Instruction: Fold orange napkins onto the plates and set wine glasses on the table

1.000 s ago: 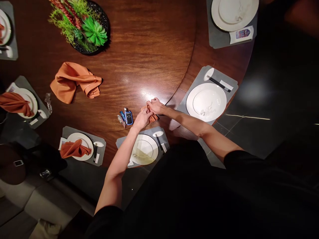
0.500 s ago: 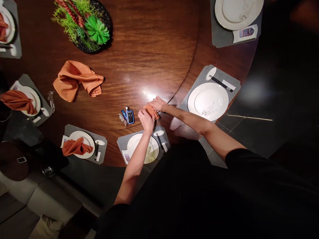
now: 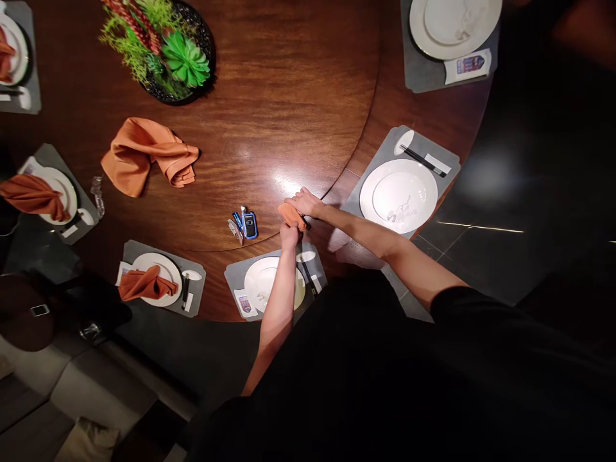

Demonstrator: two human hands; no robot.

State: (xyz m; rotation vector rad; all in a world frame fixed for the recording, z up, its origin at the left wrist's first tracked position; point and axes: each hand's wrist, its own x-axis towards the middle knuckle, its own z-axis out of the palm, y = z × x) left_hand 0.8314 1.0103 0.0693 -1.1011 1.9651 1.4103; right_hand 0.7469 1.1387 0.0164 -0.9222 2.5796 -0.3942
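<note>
A small folded orange napkin [image 3: 290, 216] lies on the round wooden table [image 3: 269, 109], just beyond the nearest place setting. My right hand [image 3: 306, 203] rests on its far end and pinches the cloth. My left hand [image 3: 289, 235] grips its near end from below, fingers closed on the fabric. Directly under my left forearm sits a white plate [image 3: 260, 282] on a grey placemat [image 3: 235, 273], with black chopsticks [image 3: 308, 277] at the plate's right.
A blue key fob and keys [image 3: 244, 224] lie left of my hands. A loose orange napkin [image 3: 147, 155] and a succulent centrepiece [image 3: 168, 48] are farther left. An empty plate [image 3: 398, 196] sits at right; plates with folded napkins [image 3: 144, 282] sit at left.
My left arm has swung right and come in under the napkin, uncovering more of the near plate. My right hand has stayed on the cloth, which now looks more tightly folded.
</note>
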